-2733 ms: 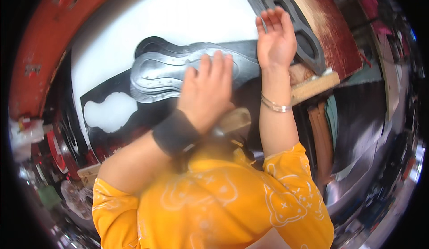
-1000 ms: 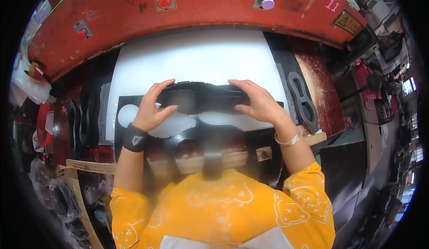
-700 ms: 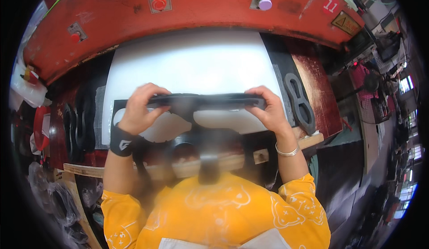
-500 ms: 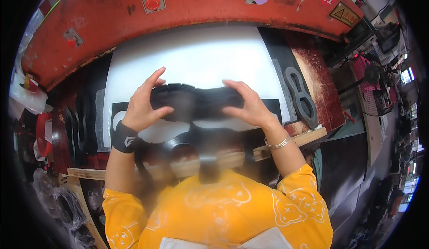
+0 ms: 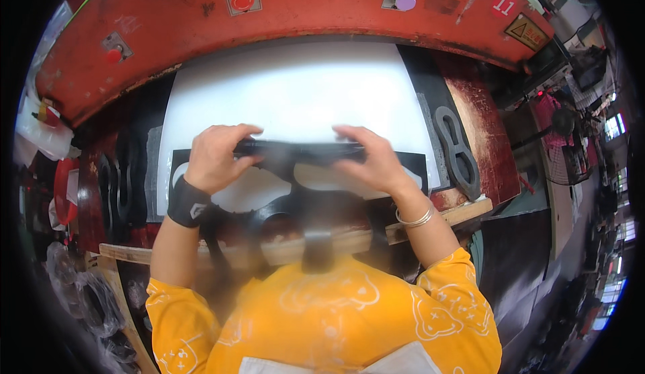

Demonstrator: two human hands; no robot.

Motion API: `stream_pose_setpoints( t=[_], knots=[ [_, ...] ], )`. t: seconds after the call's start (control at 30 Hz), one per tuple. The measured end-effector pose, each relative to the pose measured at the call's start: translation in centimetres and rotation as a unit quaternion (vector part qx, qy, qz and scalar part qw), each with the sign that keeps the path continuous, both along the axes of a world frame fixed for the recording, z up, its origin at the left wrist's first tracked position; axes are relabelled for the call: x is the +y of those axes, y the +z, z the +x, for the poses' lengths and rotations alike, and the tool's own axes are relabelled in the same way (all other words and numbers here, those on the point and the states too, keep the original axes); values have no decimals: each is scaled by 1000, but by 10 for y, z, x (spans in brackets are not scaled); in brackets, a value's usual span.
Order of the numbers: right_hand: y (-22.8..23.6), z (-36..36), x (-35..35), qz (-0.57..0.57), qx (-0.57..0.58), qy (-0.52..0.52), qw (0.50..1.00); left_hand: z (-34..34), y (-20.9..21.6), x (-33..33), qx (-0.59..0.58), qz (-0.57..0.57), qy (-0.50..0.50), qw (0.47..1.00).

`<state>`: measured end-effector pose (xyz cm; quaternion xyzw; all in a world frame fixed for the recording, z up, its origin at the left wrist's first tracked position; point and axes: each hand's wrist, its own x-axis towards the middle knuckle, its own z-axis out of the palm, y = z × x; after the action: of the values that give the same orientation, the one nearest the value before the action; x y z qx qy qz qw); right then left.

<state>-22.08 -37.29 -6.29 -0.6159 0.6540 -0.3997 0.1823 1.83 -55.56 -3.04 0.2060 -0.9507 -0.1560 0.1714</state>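
1. at the far left, dark curved pieces (image 5: 122,186) lie on the dark red bench (image 5: 496,166).
2. the left hand (image 5: 213,160), with a black wristband (image 5: 185,204), grasps the left end of a dark flat piece (image 5: 299,151), fingers on its far side, thumb on the near one; even pressure from both should stop that end twisting.
3. the dark flat piece spans the gap between the hands, almost edge-on, over a black sheet (image 5: 282,205) with rounded cut-outs on a white board (image 5: 289,92). i cannot tell whether it is layered or touches the sheet; holding both ends level seems wise.
4. the right hand (image 5: 376,166), above a bracelet (image 5: 416,218), curls round the other end; blur hides whether its fingers press or stay loose. matching the left hand's hold would balance it best.
5. farther right lies a grey two-holed piece (image 5: 471,187), well apart from the fingers.
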Motion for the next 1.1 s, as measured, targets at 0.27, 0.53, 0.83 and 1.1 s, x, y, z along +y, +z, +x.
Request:
stream_pose_setpoints(
  t=[0.27, 0.53, 0.83, 1.1],
  knots=[
    [0, 12, -5, -105, 150, -4, 983, -9, 9, 9, -66, 23, -54, 996],
    [-6, 6, -5, -57, 124, -12, 991, 10, -6, -4, 38, 8, -22, 999],
    [-1, 63, -19, -143, 283, 12, 948, 12, -5, -4, -12, 82, -21, 996],
    [-3, 74, -28, -65, 298, -74, 949, 15, -12, 1, 16, 120, -18, 993]
  ],
)
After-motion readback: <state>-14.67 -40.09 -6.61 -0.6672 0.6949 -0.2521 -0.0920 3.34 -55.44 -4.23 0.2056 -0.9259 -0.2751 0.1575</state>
